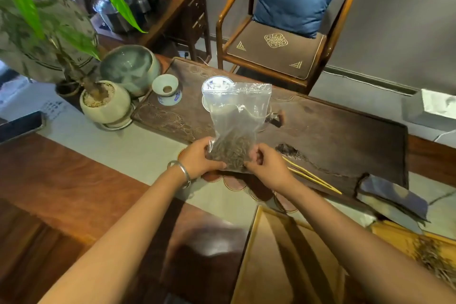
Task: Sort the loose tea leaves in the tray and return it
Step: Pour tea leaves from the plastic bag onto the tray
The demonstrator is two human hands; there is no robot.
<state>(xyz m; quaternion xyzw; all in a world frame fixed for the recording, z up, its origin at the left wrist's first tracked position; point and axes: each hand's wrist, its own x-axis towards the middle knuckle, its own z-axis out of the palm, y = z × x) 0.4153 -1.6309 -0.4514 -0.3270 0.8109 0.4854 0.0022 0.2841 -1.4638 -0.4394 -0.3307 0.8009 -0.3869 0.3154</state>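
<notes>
While I watched through the head camera, the left hand (197, 155) and the right hand (267, 164) each pinched a bottom corner of a clear zip bag (237, 121) of tea leaves (230, 153), held upright above the carved wooden tea tray (333, 136). Beyond that tray stood an armchair (288, 29) with a blue cushion (293, 1) against a grey wall. Left of it sat a potted plant (104, 103). Nearer me lay a bamboo tray (283, 261).

potted plant (104, 101) left of glazed bowl (130, 69); white funnel cup (167, 90) on carved tea tray (320, 131); blue cushion (293, 2) on wooden chair (276, 52)
</notes>
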